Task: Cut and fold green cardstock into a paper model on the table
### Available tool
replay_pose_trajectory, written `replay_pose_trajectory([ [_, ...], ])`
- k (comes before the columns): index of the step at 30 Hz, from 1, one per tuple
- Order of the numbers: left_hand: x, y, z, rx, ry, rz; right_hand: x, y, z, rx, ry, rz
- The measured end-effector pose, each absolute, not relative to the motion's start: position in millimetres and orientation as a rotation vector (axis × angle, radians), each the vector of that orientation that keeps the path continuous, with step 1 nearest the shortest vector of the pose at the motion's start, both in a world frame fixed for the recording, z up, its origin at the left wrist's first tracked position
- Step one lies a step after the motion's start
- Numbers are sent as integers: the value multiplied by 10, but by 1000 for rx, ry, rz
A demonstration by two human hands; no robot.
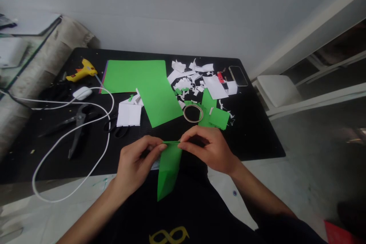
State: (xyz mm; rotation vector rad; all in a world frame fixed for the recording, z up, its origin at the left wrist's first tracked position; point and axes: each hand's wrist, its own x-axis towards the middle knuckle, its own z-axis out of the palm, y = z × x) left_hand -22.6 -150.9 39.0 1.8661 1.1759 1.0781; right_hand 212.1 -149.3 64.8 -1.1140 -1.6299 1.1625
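Note:
A folded strip of green paper [169,169] hangs down between my two hands, just off the table's front edge. My left hand [137,164] pinches its top left corner between thumb and forefinger. At the top right corner my right hand [207,146] grips it the same way. The upper edge shows a narrow fold, held level. Beyond the hands lie a loose green sheet [161,103], a roll of tape [185,115] on its side and a cut green piece [219,118].
On the black table [246,137] sit a yellow glue gun [82,71], large scissors [78,124], a looping white cable [68,131], a green paper stack [128,72], white paper scraps [185,83] and a phone [238,76]. A white stool [277,89] stands at the right.

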Motion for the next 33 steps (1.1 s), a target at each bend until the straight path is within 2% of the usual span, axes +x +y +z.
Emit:
replay_pose_trajectory([
  [21,-190,-1549,380,1882,1104,1319,1900,-1510,620,-990,-1564,1086],
  [28,-146,-1522,480,1585,1158,1174,1894,-1507,638,-985,-1591,1052],
  [33,-173,-1494,495,1581,1147,1047,1907,-1504,649,-966,-1628,1037],
])
